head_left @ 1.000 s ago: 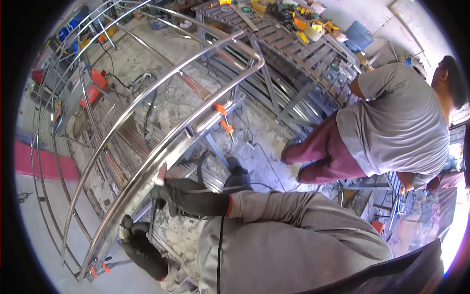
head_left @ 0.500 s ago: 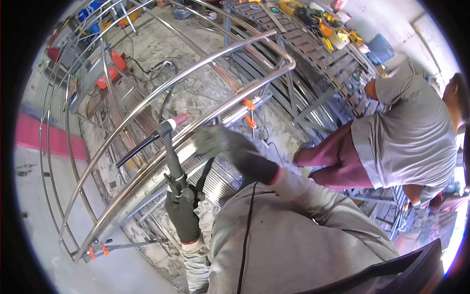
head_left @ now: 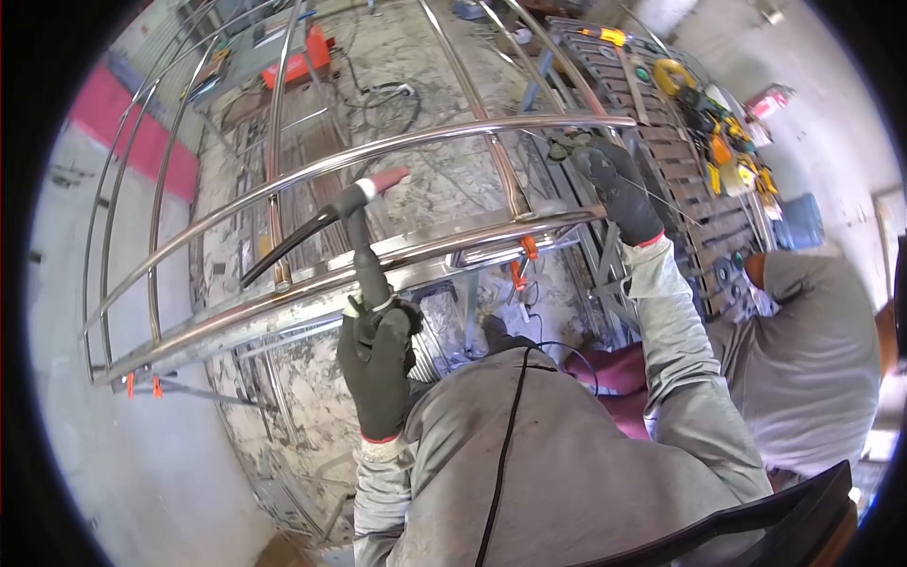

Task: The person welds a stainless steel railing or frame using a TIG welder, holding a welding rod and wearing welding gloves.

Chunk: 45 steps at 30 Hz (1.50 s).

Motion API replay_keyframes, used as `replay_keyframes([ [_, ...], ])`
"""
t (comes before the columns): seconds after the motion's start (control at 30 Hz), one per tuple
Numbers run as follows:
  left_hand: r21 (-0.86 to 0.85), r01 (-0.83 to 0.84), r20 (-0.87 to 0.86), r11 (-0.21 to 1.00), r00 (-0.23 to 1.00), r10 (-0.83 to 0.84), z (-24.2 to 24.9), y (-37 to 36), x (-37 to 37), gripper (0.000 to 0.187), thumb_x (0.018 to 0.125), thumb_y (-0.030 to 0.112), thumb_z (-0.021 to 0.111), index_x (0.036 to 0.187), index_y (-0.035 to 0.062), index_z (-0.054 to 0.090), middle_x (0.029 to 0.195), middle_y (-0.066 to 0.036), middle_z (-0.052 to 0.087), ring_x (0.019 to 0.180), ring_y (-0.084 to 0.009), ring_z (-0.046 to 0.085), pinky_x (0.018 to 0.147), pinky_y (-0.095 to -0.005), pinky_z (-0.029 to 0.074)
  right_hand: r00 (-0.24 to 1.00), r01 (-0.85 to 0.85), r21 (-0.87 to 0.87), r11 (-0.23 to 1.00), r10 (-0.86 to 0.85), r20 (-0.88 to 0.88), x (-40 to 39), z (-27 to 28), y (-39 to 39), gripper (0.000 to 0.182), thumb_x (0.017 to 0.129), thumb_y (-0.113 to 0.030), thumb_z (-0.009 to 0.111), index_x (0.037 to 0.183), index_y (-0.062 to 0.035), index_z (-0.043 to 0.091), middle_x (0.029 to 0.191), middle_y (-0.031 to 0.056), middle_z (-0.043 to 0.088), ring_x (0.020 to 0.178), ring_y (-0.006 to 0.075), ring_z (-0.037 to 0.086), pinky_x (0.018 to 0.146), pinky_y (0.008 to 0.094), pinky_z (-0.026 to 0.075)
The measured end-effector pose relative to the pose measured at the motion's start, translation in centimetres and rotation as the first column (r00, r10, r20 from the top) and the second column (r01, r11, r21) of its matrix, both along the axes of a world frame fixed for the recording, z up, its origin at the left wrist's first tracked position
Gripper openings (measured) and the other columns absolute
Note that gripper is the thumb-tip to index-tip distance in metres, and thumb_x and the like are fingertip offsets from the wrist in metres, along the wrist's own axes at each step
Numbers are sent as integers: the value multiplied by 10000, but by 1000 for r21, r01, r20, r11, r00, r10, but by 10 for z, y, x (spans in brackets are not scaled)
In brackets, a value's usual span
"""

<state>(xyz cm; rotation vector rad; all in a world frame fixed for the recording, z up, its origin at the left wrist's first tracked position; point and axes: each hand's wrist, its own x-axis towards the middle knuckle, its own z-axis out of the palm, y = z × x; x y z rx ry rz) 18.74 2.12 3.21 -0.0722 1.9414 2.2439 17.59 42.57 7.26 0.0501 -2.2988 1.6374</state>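
Left hand (head_left: 376, 369), dark fabric glove, gripped one torch (head_left: 367, 248), matte grey neck, black cap, pinkish nozzle, its head above the curved shiny metal-tube frame (head_left: 378, 149). Right hand (head_left: 619, 192), same glove type, covered the frame's far corner; one thin rod (head_left: 661, 200) crossed there, couldn't tell if held. Four orange clamp pieces (head_left: 529, 248) showed, two per end.

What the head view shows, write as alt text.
A gloved left hand holds a torch before a curved metal railing; the gloved right hand, near the railing's end, seems to hold a thin rod. Another person is beside a tool-strewn bench.
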Motion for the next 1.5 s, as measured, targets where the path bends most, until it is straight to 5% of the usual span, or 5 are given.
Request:
replay_keyframes([
  [0.67, 77, -173, -80, 982, 980, 180, -6, 156, 35, 817, 1045, 66, 656, 1745, 55, 235, 1125, -50, 703, 928, -111, 651, 834, -306, 558, 876, -482, -281, 830, 465, -128, -96, -62, 86, 484, 1099, -294, 648, 1471, 15, 638, 1507, 202, 637, 1316, 289, 651, 1163, 452, 475],
  [0.73, 17, -234, 7, 972, 972, 234, 28, 161, 29, 810, 1046, 43, 625, 1751, 64, 227, 990, 36, 621, 763, -33, 511, 655, -203, 449, 850, -65, 556, 829, 337, -404, -105, -99, 126, 378, 1019, -71, 704, 1393, -18, 710, 1456, 195, 671, 1301, 335, 665, 1106, 456, 525],
  [0.83, 11, -169, 17, 985, 985, 169, 32, 150, 19, 456, 1056, 168, 625, 1473, 14, 522, 919, -10, 636, 705, -31, 519, 573, -211, 438, 864, 20, 721, 693, 351, -361, -103, -57, 117, 472, 909, -6, 747, 1376, -74, 732, 1388, 178, 713, 1306, 403, 658, 1083, 469, 551],
  [1.1, 308, -47, -87, 950, 993, 77, 20, 150, 4, 754, 1116, 228, 590, 1735, 83, 186, 1157, -148, 711, 859, -170, 706, 699, -283, 608, 784, -606, -273, 747, 503, -364, -118, -47, 84, 422, 1117, -258, 568, 1332, 83, 693, 1214, 154, 761, 1148, 292, 732, 1064, 391, 546],
  [1.5, 500, -58, -17, 864, 997, 77, -6, 172, 1, 678, 1126, 238, 595, 1692, 94, 250, 1113, -132, 690, 871, -178, 722, 655, -294, 616, 769, -612, 71, 788, 613, -178, -119, -40, 76, 444, 1087, -314, 666, 1374, 24, 695, 1262, 151, 743, 1145, 243, 708, 1075, 421, 545],
])
